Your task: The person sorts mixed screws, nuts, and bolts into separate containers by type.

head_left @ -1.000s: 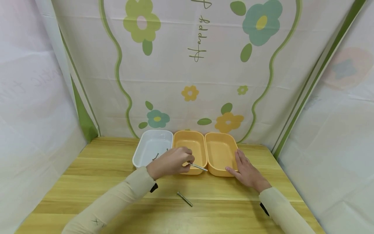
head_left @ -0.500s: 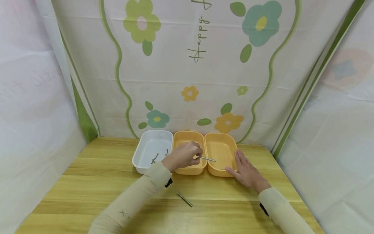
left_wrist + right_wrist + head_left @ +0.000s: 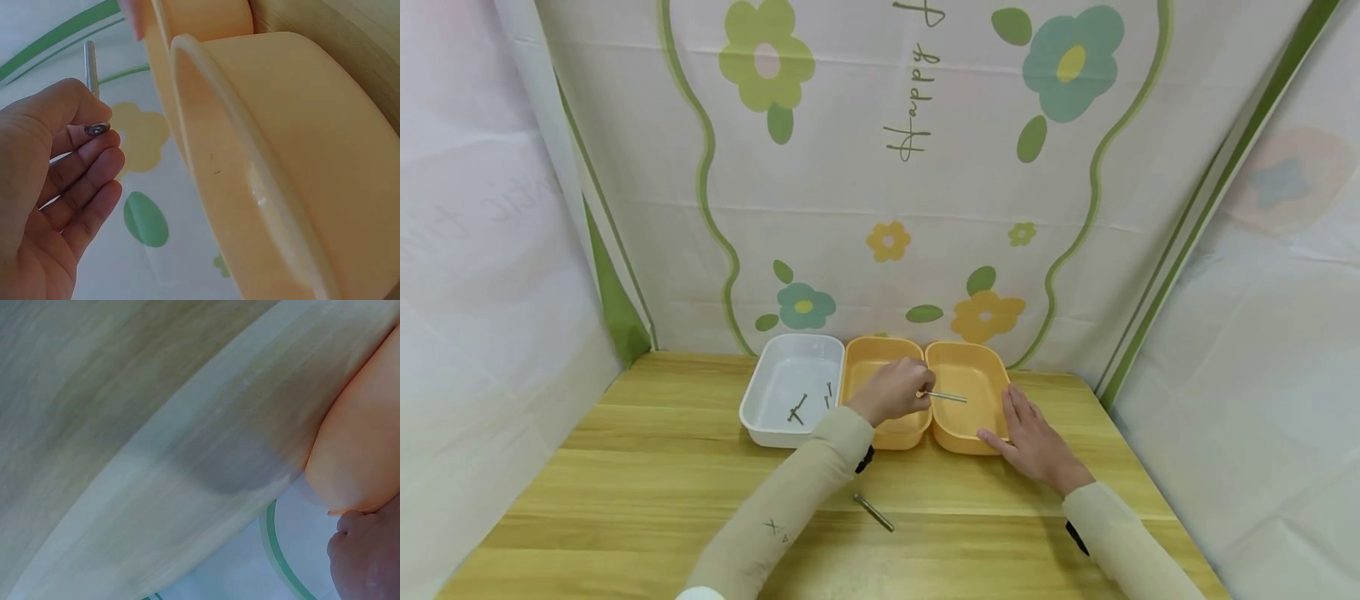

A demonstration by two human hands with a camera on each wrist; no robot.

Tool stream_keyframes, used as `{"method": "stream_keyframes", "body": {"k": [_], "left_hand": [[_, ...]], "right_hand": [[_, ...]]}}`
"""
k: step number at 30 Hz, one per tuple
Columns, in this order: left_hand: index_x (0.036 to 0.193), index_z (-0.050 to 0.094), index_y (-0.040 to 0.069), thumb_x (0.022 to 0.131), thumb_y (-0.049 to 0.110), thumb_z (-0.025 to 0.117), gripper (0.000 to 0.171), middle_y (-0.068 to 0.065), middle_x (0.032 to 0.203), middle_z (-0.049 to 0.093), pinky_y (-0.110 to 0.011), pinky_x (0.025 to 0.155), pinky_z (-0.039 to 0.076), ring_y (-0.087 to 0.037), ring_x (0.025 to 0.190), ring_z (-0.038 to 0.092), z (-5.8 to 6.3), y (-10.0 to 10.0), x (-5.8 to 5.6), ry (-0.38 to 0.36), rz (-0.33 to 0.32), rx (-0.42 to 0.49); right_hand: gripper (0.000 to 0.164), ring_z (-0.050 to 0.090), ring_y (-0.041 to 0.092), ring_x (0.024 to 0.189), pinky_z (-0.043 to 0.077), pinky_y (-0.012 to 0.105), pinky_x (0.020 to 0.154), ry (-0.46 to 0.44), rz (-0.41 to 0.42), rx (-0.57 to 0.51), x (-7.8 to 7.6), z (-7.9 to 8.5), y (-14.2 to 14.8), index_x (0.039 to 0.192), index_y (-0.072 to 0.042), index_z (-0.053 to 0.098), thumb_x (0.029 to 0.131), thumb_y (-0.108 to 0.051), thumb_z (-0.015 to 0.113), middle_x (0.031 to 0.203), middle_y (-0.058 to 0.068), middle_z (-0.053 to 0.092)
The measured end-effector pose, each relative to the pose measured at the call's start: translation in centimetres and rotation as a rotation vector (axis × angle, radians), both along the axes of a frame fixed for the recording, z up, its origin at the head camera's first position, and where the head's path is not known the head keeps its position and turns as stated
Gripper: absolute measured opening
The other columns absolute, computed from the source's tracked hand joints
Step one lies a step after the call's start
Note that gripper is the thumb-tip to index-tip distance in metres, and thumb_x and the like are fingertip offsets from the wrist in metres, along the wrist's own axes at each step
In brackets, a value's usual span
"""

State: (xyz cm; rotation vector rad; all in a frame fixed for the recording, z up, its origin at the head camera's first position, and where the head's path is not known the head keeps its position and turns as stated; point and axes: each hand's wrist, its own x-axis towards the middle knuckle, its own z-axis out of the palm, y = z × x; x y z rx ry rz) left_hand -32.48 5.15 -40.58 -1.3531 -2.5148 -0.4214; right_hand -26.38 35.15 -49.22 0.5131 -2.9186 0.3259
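Observation:
A silver threaded bolt (image 3: 949, 397) is pinched near its head by the thumb and fingertips of my left hand (image 3: 893, 390). In the left wrist view the bolt's (image 3: 91, 65) round head faces the camera and its shank points away. That hand is over the middle orange container (image 3: 880, 343), with the bolt's far end over the right orange container (image 3: 966, 346). My right hand (image 3: 1033, 440) rests against the right container's side, fingers extended and thumb at the front rim. A second, thick bolt (image 3: 874, 512) lies on the table in front.
The white container (image 3: 767, 375) at the left of the row holds several small screws (image 3: 798, 408). All three containers stand side by side on the wooden table (image 3: 647, 467), close against a flower-printed cloth (image 3: 820, 200). Cloth walls also rise at both sides.
My left hand has moved rightward with the bolt, from the white container's side toward the right orange container. More screws in the white container now show. My right hand stays in place.

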Motion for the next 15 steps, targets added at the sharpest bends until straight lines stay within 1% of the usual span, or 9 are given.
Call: {"method": "stream_keyframes", "body": {"k": [4, 8, 9, 12, 14, 15], "left_hand": [[0.077, 0.066, 0.014, 0.087, 0.007, 0.073, 0.014, 0.005, 0.076, 0.057, -0.019, 0.056, 0.039, -0.009, 0.065, 0.047, -0.5, 1.1, -0.4, -0.011, 0.034, -0.038], [0.074, 0.062, 0.016, 0.087, 0.008, 0.074, 0.019, 0.008, 0.072, 0.055, -0.019, 0.054, 0.037, -0.007, 0.063, 0.045, -1.3, 2.2, -0.9, -0.009, 0.051, -0.055], [0.075, 0.064, 0.016, 0.087, 0.009, 0.074, 0.018, 0.008, 0.073, 0.057, -0.019, 0.054, 0.038, -0.006, 0.064, 0.046, -1.6, 2.5, -1.0, -0.006, 0.056, -0.061], [0.08, 0.07, 0.015, 0.09, 0.01, 0.074, 0.012, 0.006, 0.077, 0.063, -0.018, 0.056, 0.042, -0.006, 0.066, 0.052, -2.1, 3.1, -1.2, 0.007, 0.067, -0.071], [0.089, 0.075, 0.013, 0.092, 0.013, 0.074, 0.004, 0.003, 0.086, 0.068, -0.019, 0.059, 0.047, -0.008, 0.071, 0.058, -2.3, 3.3, -1.3, 0.008, 0.077, -0.08], [0.095, 0.077, 0.012, 0.093, 0.015, 0.074, 0.005, 0.001, 0.091, 0.071, -0.02, 0.062, 0.049, -0.009, 0.075, 0.061, -2.3, 3.4, -1.3, 0.009, 0.083, -0.082]], "right_hand": [[0.099, 0.014, 0.044, 0.15, 0.02, 0.06, 0.117, -0.006, -0.004, -0.003, 0.0, 0.0, 0.0, 0.156, 0.014, 0.015, 0.101, -0.064, 0.045, 0.164, 0.03, 0.009], [0.099, 0.013, 0.044, 0.15, 0.02, 0.06, 0.117, -0.009, -0.002, -0.008, 0.0, 0.1, 0.0, 0.156, 0.014, 0.015, 0.102, -0.063, 0.045, 0.164, 0.03, 0.008], [0.099, 0.013, 0.044, 0.15, 0.02, 0.06, 0.117, -0.01, -0.002, -0.009, 0.1, 0.1, 0.0, 0.156, 0.014, 0.015, 0.102, -0.063, 0.045, 0.164, 0.03, 0.008], [0.099, 0.013, 0.044, 0.15, 0.02, 0.06, 0.117, -0.011, -0.002, -0.015, 0.1, 0.1, -0.1, 0.156, 0.014, 0.015, 0.102, -0.063, 0.045, 0.164, 0.031, 0.008], [0.099, 0.013, 0.045, 0.15, 0.021, 0.061, 0.116, -0.013, -0.004, -0.016, 0.1, 0.1, -0.1, 0.156, 0.014, 0.015, 0.102, -0.063, 0.045, 0.164, 0.031, 0.008], [0.099, 0.012, 0.045, 0.15, 0.021, 0.061, 0.116, -0.014, -0.005, -0.016, 0.1, 0.0, 0.0, 0.156, 0.014, 0.015, 0.101, -0.063, 0.045, 0.164, 0.031, 0.008]]}}
